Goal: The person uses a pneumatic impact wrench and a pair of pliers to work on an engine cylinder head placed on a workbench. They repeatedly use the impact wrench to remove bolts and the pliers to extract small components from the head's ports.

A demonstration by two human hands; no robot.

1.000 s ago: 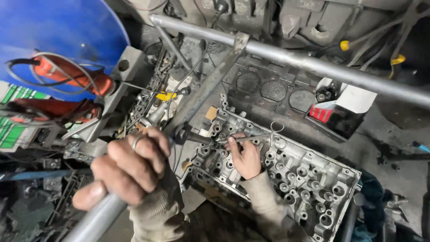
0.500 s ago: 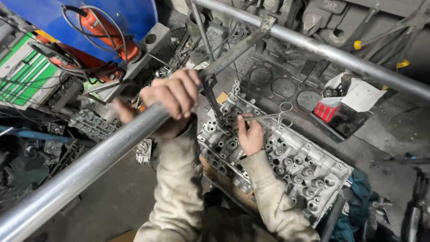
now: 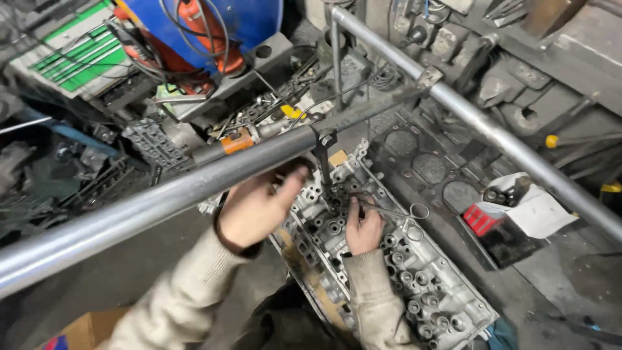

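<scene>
Steel lever pipe (image 3: 149,207): left hand (image 3: 256,207) has come off it since half a second ago; pipe now runs free across the view above the hand, nothing gripping it.
Left hand: under the pipe, fingers loosely curled, reaching toward the press foot (image 3: 322,159); holds nothing that I can see.
Right hand (image 3: 363,227): same spot as before, resting on the cylinder head (image 3: 402,272), fingers pinched at a valve pocket just below the press foot; whether something small sits between the fingertips I cannot tell.
Change read: lever let go, both hands now gathered at one valve position, so pressing looks paused and fine work at the valve is in hand.
Cylinder head: grey aluminium, lying diagonally on the cluttered worktop, spring seats up.
Near right hand: thin wire loop tool (image 3: 414,210), just beside the fingers.
Further out: engine block deck with bores (image 3: 431,165), red box (image 3: 481,220), blue drum (image 3: 259,19), second steel tube (image 3: 492,133).
</scene>
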